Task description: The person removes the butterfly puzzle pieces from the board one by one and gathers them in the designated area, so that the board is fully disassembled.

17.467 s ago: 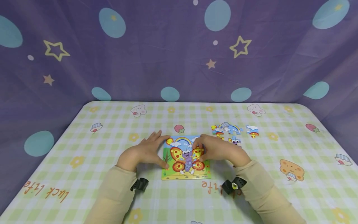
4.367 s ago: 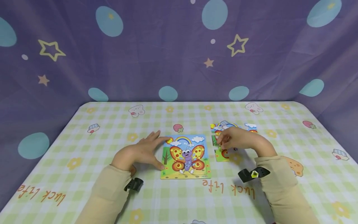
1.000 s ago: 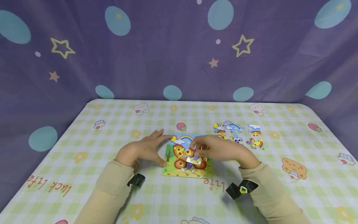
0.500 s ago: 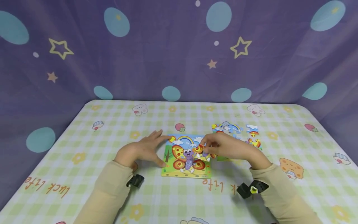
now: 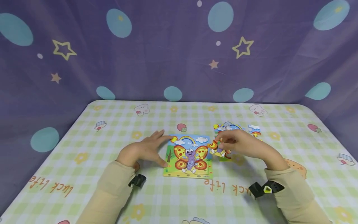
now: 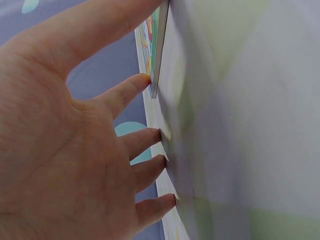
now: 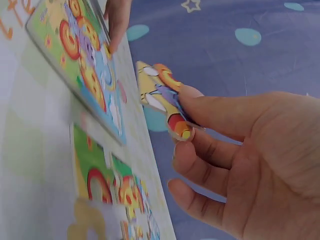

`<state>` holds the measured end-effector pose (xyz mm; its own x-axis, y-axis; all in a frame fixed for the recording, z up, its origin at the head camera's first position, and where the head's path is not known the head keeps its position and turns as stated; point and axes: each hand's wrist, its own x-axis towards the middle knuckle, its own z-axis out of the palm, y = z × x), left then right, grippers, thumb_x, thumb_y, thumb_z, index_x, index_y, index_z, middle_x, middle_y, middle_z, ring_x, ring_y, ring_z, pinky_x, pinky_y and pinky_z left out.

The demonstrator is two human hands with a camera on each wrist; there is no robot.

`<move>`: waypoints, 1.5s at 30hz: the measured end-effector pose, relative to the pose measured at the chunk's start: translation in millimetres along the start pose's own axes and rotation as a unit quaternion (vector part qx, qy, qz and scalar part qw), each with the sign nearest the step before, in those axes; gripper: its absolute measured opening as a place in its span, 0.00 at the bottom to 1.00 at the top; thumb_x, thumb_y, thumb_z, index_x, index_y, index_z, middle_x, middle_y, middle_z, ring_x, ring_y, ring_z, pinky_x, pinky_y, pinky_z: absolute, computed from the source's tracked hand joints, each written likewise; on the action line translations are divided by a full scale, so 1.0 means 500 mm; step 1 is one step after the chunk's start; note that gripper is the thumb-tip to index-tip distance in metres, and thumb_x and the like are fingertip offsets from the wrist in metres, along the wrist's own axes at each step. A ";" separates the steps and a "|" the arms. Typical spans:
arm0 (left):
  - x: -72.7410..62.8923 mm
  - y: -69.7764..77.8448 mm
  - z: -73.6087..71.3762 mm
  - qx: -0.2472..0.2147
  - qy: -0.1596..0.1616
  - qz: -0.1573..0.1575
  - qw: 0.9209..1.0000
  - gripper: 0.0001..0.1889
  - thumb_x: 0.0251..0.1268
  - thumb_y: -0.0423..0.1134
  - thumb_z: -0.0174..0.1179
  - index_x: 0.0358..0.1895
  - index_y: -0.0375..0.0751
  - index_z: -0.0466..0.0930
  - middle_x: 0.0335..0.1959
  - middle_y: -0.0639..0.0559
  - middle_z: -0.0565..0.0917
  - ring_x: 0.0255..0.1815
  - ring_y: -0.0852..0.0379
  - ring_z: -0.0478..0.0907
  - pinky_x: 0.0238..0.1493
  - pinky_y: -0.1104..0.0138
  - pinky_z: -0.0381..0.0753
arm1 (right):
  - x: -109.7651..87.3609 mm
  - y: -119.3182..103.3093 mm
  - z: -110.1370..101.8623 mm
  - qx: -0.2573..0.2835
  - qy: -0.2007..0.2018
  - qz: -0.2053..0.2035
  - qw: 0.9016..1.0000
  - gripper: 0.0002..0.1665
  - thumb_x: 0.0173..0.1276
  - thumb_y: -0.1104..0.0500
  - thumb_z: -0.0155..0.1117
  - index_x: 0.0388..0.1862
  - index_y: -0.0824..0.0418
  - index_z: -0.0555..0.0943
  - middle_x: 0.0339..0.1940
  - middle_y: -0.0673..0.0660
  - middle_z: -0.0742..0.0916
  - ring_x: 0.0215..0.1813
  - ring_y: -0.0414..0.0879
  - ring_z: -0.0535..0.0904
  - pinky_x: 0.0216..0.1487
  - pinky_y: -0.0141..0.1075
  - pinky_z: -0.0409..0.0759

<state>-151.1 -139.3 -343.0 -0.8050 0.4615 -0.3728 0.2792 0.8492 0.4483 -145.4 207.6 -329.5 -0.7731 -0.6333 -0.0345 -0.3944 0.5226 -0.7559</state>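
My left hand (image 5: 144, 149) spreads beside a butterfly picture board (image 5: 174, 173) that lies flat in the middle of the table. Its thumb and index fingertips touch the board's left edge, and in the left wrist view the other fingers (image 6: 145, 140) extend straight. Right of the board, my right hand (image 5: 244, 143) pinches a jigsaw piece (image 7: 159, 92) between thumb and index finger, raised off the tabletop. That piece shows white shoes, purple body and an orange swirl. Other jigsaw pieces (image 7: 92, 177) lie beneath it, partly joined; my right hand hides some of them in the head view.
A separate cloud piece (image 5: 254, 128) lies at the right of the joined pieces (image 5: 219, 128). A green-and-white checked cloth (image 5: 167, 202) covers the table. Behind its far edge hangs a purple curtain (image 5: 156, 62).
A second ago my right hand held the jigsaw piece over the picture board; it has since carried it right, to the loose pieces. My left hand has stayed at the board's edge.
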 end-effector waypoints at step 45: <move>-0.004 0.003 0.000 -0.001 -0.002 -0.004 1.000 0.54 0.48 0.50 0.77 0.78 0.51 0.55 0.81 0.39 0.42 0.80 0.38 0.35 0.75 0.39 0.42 | -0.054 0.094 -0.054 -0.043 -0.049 0.080 0.995 0.08 0.61 0.64 0.72 0.37 0.62 0.82 0.27 0.49 0.82 0.30 0.42 0.75 0.29 0.31 0.74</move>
<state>-149.0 -138.9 -341.5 -0.8051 0.4552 -0.3802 0.2712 0.8526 0.4466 -156.6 264.6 -346.5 -0.7790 -0.5887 -0.2157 -0.3146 0.6646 -0.6778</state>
